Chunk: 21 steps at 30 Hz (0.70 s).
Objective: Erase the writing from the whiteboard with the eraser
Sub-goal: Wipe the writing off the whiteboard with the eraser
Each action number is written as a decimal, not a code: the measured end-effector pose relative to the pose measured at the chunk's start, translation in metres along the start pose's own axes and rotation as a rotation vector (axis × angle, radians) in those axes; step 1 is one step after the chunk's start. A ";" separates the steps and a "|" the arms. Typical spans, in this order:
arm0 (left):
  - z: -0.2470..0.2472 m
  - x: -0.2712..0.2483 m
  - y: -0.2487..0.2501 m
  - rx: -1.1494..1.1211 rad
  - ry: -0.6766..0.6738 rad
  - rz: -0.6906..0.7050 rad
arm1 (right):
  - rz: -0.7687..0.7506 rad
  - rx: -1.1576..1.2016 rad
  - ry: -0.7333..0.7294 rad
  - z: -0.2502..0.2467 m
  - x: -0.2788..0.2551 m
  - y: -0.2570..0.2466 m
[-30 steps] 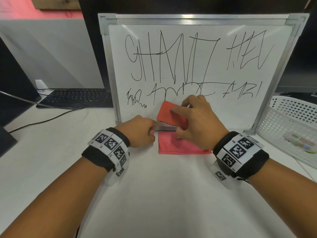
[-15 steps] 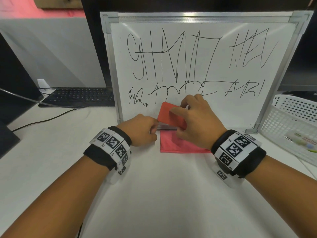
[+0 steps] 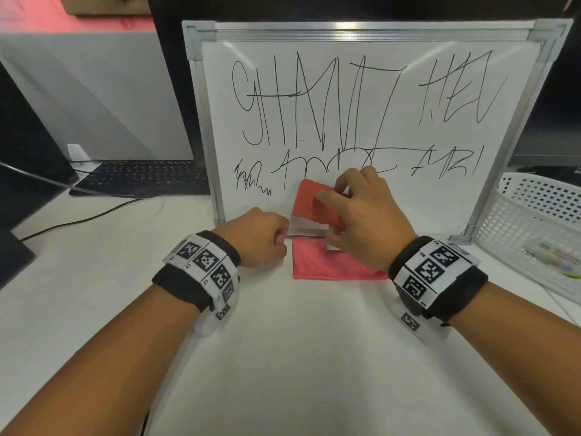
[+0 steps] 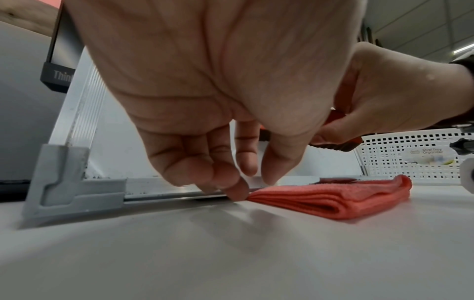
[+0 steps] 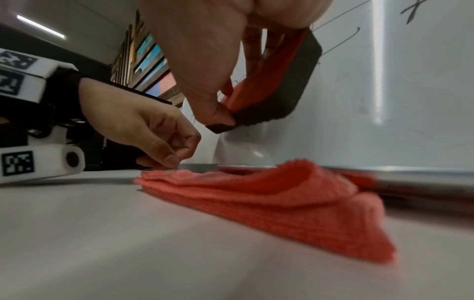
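- Whiteboard (image 3: pixel 361 121): stands tilted back on the table (image 3: pixel 283 357), at 12 o'clock from the person; metal frame, grey plastic corners. Black scrawled writing (image 3: pixel 314 99) covers its upper and middle area in 2 rows.
- Eraser (image 3: pixel 314 206): red back, dark felt pad; lies against the lower part of the board face, below the second row of writing, just above the bottom frame rail.
- Right hand (image 3: pixel 364 215): grips the eraser, thumb on its lower end, fingers (image 5: pixel 254 48) curled over the red back; the felt faces the board.
- Left hand (image 3: pixel 257 237): at 9 o'clock from the eraser, fingers (image 4: pixel 231 186) curled down with their tips at the bottom frame rail and the near corner of the cloth; whether they pinch anything cannot be told.
- Cloth (image 3: pixel 327 262): pink-red, folded, flat on the table at 6 o'clock from the eraser, touching the board's bottom edge.
- Basket (image 3: pixel 534 221): white, perforated, at 3 o'clock beside the board's right corner; a label lies inside.
- Keyboard (image 3: pixel 144 177): black, at 9 o'clock behind the board's left edge; a black cable (image 3: pixel 94 215) runs across the table there.
- Wristbands: black, with white marker blocks, 1 on each wrist.
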<state>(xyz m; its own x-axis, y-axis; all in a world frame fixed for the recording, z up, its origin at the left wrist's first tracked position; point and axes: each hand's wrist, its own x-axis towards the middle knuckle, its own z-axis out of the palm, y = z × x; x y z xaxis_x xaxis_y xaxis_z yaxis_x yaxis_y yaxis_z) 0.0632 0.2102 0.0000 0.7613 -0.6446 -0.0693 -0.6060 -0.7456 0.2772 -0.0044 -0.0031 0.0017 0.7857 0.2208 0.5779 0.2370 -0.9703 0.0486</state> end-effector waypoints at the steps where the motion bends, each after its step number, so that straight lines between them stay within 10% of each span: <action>1: 0.000 0.000 0.000 0.001 0.001 0.001 | 0.003 -0.001 0.012 0.000 0.001 0.000; 21: 0.000 0.000 -0.005 0.077 0.030 -0.147 | -0.038 0.008 -0.016 0.001 0.003 -0.004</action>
<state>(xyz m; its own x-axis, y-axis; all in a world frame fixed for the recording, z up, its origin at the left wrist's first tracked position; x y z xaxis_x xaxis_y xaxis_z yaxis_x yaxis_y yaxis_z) 0.0665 0.2136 -0.0018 0.8487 -0.5235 -0.0746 -0.5029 -0.8427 0.1923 -0.0028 0.0018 0.0022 0.7850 0.2591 0.5627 0.2716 -0.9603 0.0633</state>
